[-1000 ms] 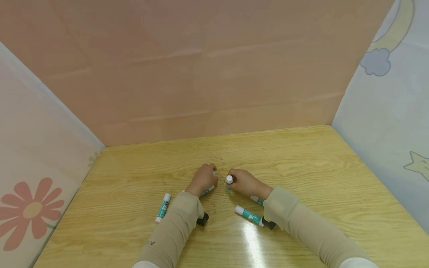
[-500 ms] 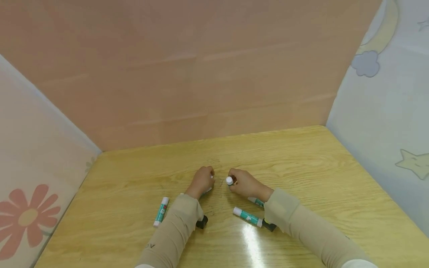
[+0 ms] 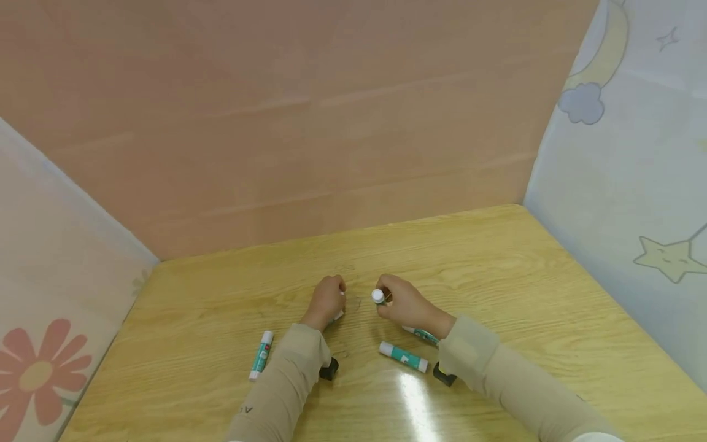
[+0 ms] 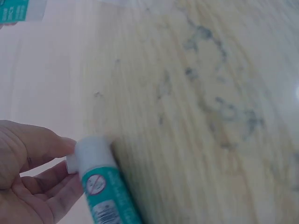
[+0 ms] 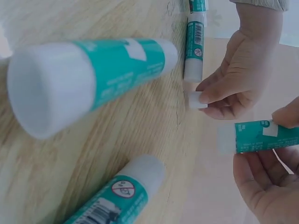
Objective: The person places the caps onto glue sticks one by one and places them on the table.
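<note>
My right hand [image 3: 411, 304] grips a glue stick [image 5: 264, 136] with a green label above the table, its pale end [image 3: 378, 296] facing up towards the head camera. My left hand [image 3: 324, 302] pinches a small white cap [image 5: 197, 100] between thumb and fingers close to the table. Right beside that hand a capped glue stick [image 4: 110, 186] lies on the table, mostly covered by the hand in the head view. Two further glue sticks lie near my right forearm, one in front [image 3: 404, 357] and one partly under the wrist [image 3: 422, 335].
Another glue stick [image 3: 261, 356] lies left of my left forearm. Black wrist-camera mounts [image 3: 329, 369] show under both cuffs. The wood-grain table [image 3: 486, 264] has dark scuff marks and is bounded by an orange-brown back panel [image 3: 309, 135] and printed side panels.
The head view has shifted slightly, so the table and panels appear further left. The glue stick in my right hand has tipped a little, showing more of its end. Both hands keep their holds.
</note>
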Available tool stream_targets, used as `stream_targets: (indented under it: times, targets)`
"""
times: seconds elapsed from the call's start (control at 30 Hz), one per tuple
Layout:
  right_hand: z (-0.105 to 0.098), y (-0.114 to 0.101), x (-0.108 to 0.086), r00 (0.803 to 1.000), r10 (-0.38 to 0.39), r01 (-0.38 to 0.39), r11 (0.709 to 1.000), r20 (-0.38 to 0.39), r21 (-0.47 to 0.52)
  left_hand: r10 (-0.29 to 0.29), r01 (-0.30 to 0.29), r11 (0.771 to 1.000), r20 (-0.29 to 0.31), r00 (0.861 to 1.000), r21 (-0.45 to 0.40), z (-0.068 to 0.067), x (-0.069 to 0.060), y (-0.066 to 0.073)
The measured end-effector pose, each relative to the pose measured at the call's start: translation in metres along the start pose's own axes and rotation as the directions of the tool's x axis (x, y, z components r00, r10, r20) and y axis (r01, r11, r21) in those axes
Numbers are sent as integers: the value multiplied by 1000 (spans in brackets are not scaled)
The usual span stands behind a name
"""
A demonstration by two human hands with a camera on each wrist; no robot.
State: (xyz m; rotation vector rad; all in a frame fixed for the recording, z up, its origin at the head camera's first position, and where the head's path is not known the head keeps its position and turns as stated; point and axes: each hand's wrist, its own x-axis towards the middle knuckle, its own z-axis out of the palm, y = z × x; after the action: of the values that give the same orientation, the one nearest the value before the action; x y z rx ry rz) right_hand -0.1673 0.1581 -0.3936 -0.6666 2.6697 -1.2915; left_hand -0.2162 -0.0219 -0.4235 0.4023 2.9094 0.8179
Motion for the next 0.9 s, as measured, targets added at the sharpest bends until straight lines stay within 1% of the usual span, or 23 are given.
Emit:
stream_targets:
  times: [0.1, 0.17, 0.23, 0.3, 0.37, 0.53, 0.6, 0.67, 0.83, 0.9]
  targets:
    - [0, 0, -2, 1000, -9, 10, 1000, -9, 3, 10, -12, 997, -28, 1000, -76, -5, -5, -3]
    - [0, 1, -4, 1000, -13, 13, 1000, -14, 2, 6, -13, 992, -54, 999, -123, -9, -9, -3]
    - [0, 2, -5, 1000, -14, 14, 1000, -18, 11, 3, -15, 988, -77, 997, -153, -12, -12, -4]
    - [0, 2, -6, 1000, -13, 13, 1000, -20, 18, -1, -15, 983, -85, 996, -184, -15, -17, -3]
    - [0, 2, -8, 1000, -13, 13, 1000, -14, 27, -8, -12, 974, -84, 996, -227, -17, -21, -1]
    - [-2, -2, -8, 999, -28, 27, 999, 15, 39, 12, -44, 941, -96, 995, -335, -23, -30, 7]
    - [-3, -3, -8, 999, -33, 32, 999, 18, 25, 29, -64, 929, -99, 995, -366, -25, -33, 11]
    - [-3, -2, -9, 999, -28, 28, 1000, 17, 11, 25, -60, 916, -93, 995, -397, -27, -37, 16]
    - [-5, 2, -10, 999, -35, 35, 999, 10, -12, 5, -47, 898, -96, 995, -437, -32, -42, 25]
    - [-6, 3, -10, 999, -47, 48, 999, 5, -15, 13, -60, 892, -109, 994, -447, -32, -44, 28]
